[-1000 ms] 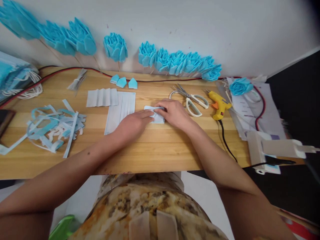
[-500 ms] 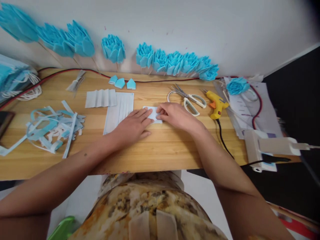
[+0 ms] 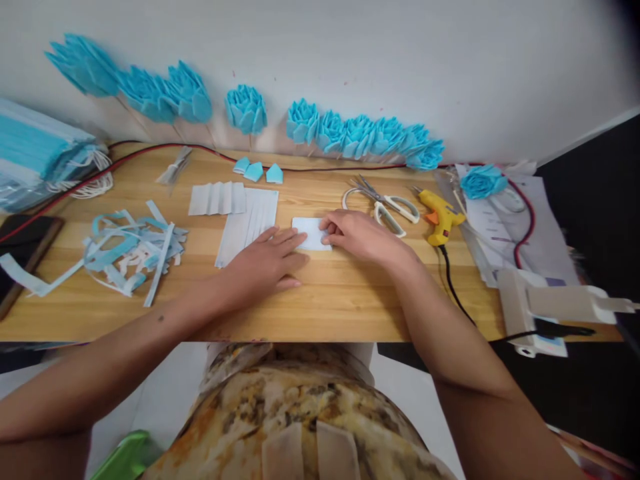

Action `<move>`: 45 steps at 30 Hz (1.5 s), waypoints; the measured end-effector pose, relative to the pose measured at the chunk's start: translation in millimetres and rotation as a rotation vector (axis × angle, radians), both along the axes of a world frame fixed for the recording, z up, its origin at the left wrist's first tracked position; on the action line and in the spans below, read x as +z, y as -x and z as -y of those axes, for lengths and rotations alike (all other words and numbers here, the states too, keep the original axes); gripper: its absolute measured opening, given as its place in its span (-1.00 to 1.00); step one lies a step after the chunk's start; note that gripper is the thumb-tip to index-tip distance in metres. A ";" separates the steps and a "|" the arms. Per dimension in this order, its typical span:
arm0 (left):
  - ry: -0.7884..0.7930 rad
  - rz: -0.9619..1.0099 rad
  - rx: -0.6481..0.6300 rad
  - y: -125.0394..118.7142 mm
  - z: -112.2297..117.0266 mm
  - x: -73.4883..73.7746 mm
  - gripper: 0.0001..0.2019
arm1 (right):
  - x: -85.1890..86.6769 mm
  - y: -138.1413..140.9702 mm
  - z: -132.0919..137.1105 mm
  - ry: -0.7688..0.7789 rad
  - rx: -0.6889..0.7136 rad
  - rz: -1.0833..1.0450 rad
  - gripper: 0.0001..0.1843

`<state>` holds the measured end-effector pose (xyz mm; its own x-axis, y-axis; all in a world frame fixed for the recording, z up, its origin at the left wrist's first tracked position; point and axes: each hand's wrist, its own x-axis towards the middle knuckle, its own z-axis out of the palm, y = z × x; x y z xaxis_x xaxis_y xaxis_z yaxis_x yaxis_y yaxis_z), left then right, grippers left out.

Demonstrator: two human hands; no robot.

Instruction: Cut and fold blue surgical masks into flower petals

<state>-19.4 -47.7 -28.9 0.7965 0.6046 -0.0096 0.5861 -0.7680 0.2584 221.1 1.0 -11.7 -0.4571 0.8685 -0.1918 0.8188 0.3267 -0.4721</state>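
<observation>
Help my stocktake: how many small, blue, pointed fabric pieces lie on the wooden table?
3, towards the back: left piece, middle piece against it, right piece apart. More could hide underneath.

The left hand (image 3: 265,260) has drawn back to the left edge of the pale rectangle (image 3: 313,229), fingers now spread; the right hand (image 3: 356,235) has shifted toward its right edge.

We look down from the person's head
We are up high, close to the wooden surface (image 3: 345,307), and face forward and down. Its near edge runs low across our view, just past the person's patterned clothes (image 3: 300,393). Its far edge is higher up, by the wall (image 3: 440,67). On the left, it runs out of our view.
</observation>
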 end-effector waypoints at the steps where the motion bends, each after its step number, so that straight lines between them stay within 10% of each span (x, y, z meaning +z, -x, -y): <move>1: -0.004 0.029 -0.014 4.4 5.2 3.2 -0.68 | 0.1 0.1 0.1 -0.003 0.000 0.009 -0.84; 12: -0.085 0.142 0.318 49.2 18.1 9.6 -0.68 | 6.9 3.8 7.5 -0.079 0.003 0.194 -0.77; 20: -0.218 0.046 0.535 70.8 -35.0 12.4 -0.67 | 9.7 5.6 9.5 -0.104 0.028 0.265 -0.73; 33: -0.302 -0.111 0.557 68.1 -72.1 -6.1 -0.69 | 12.2 5.0 11.2 -0.109 0.018 0.251 -0.72; 38: -0.360 0.104 0.597 58.5 -57.1 11.9 -0.71 | 16.0 -8.8 5.5 -0.179 -0.017 0.013 -0.73; 45: -0.157 0.289 0.328 5.9 -19.6 35.0 -0.67 | 11.2 -5.5 -7.8 -0.380 -0.086 -0.088 -0.72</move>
<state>-25.2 -28.1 6.0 0.5195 0.8013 0.2967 0.7255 -0.5971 0.3423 226.6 8.8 -0.4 -0.3802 0.9057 0.1874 0.8123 0.4239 -0.4006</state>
